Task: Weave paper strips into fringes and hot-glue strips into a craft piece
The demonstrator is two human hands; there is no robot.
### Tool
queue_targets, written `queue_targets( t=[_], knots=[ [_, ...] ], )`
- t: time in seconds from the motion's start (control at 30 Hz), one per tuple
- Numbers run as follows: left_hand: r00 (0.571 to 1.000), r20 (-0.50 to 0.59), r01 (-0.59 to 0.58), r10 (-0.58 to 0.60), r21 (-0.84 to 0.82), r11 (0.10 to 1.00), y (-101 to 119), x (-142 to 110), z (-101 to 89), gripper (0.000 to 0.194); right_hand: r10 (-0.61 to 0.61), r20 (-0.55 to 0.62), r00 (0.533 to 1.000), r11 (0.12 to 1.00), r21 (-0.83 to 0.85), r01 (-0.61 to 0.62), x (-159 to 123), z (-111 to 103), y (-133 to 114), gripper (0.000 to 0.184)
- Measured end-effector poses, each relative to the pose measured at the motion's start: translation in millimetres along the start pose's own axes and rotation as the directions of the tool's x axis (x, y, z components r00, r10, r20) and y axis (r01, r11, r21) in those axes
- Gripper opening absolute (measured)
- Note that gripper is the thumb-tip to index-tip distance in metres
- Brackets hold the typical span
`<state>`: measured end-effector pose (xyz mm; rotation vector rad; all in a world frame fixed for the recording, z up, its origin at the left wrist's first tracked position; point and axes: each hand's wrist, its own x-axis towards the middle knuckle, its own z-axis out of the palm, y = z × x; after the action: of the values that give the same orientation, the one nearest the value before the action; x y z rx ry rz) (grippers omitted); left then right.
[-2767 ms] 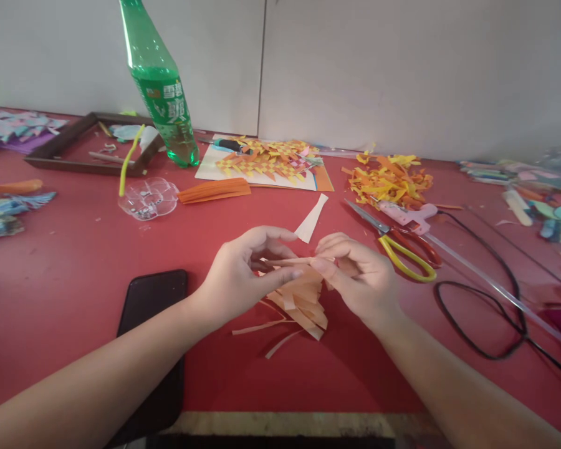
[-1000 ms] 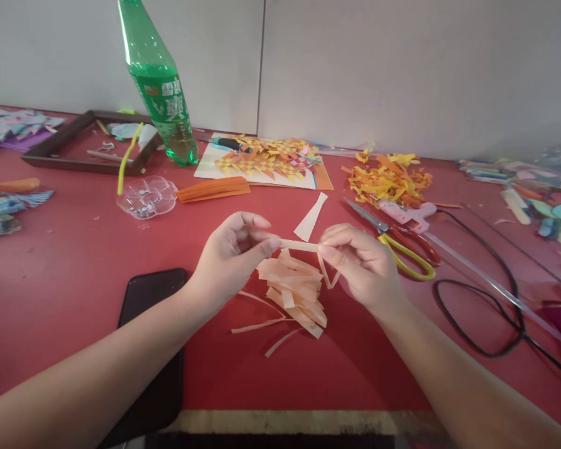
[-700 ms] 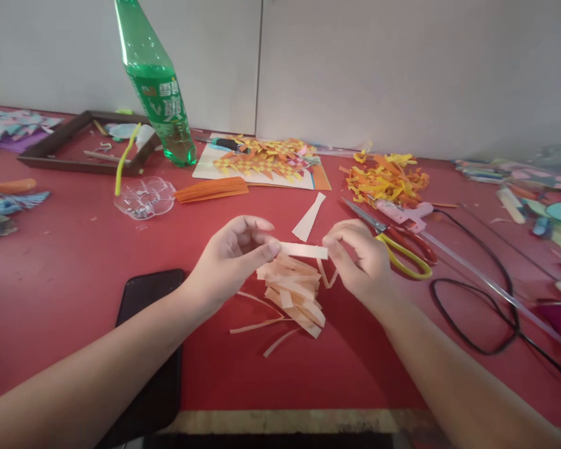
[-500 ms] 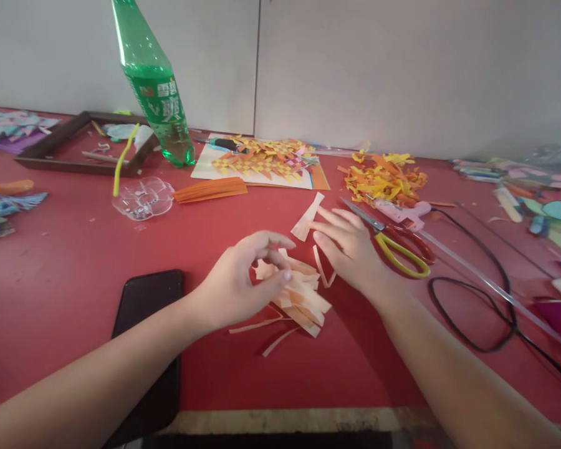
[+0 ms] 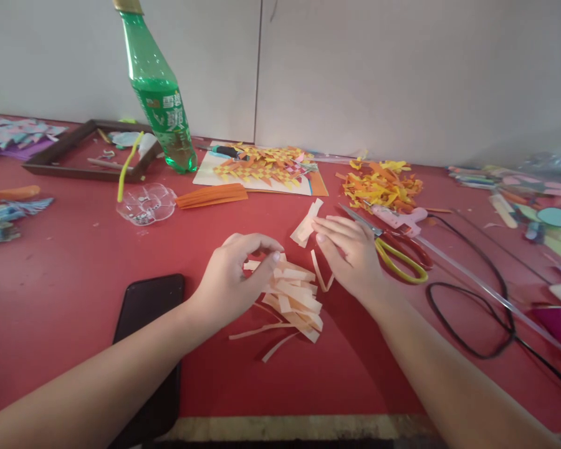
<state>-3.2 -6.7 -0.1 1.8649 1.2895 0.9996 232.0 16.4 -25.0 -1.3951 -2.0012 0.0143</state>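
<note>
A loose pile of pale peach paper strips [image 5: 297, 293] lies in front of me on the red table. My left hand [image 5: 234, 277] is over the pile's left side, with thumb and index fingertips brought together; whatever may be between them is too small to make out. To the right, my right hand [image 5: 353, 252] has its fingers stretched out, their tips at the edge of a few overlapping peach strips [image 5: 306, 222] set apart from the pile. A folded thin strip [image 5: 321, 274] lies below that hand's thumb. Scissors [image 5: 402, 262] with yellow and red handles are just right of it.
A phone [image 5: 144, 318] lies under my left forearm. Farther back are a clear tray [image 5: 147, 202], orange strips [image 5: 212, 195], a green bottle [image 5: 166, 106], a dark frame [image 5: 51, 153] and orange-yellow scraps [image 5: 381, 187]. On the right are a pink glue gun [image 5: 399, 218] and its black cord [image 5: 472, 355].
My left hand has shifted slightly left, uncovering more of the pile, and its fingertips have closed together. Another peach strip now overlaps those by my right fingertips. The view has tilted up slightly.
</note>
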Motion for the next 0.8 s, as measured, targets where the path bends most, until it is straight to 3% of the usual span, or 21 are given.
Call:
queue_targets(
  t=[0.07,0.13,0.23,0.3,0.43,0.6,0.8],
  knots=[
    [0.999,-0.044,0.010,-0.012,-0.047,0.999,-0.7,0.5,0.7,0.011,-0.064,-0.094,0.994,0.990,0.120,0.075,-2.1,-6.6,-7.8,0.029],
    [0.998,-0.065,-0.007,-0.001,-0.127,0.992,-1.7,1.0,1.6,0.024,-0.127,-0.128,0.984,0.950,0.269,0.158,-6.0,-13.7,-17.6,0.035],
    [0.999,-0.041,-0.003,-0.008,-0.268,0.963,-2.9,1.9,2.3,0.053,-0.230,-0.093,0.969,0.863,0.441,0.247,-13.0,-20.6,-31.0,0.046],
    [0.998,0.010,0.059,-0.060,-0.353,0.934,-3.2,3.1,1.8,0.061,-0.278,-0.062,0.959,0.826,0.495,0.271,-16.5,-21.5,-36.2,0.049],
    [0.991,0.064,0.130,-0.113,-0.442,0.888,-1.5,6.1,0.1,0.054,-0.259,-0.037,0.965,0.819,0.521,0.240,-18.9,-18.8,-36.3,0.050],
    [0.984,0.096,0.175,-0.149,-0.407,0.897,1.4,5.0,-1.7,0.028,-0.227,-0.032,0.973,0.811,0.548,0.207,-18.3,-18.4,-34.4,0.049],
    [0.981,0.109,0.185,-0.158,-0.310,0.933,2.4,3.9,-3.3,0.026,-0.162,-0.018,0.987,0.787,0.600,0.140,-20.2,-15.8,-38.1,0.052]
  ],
)
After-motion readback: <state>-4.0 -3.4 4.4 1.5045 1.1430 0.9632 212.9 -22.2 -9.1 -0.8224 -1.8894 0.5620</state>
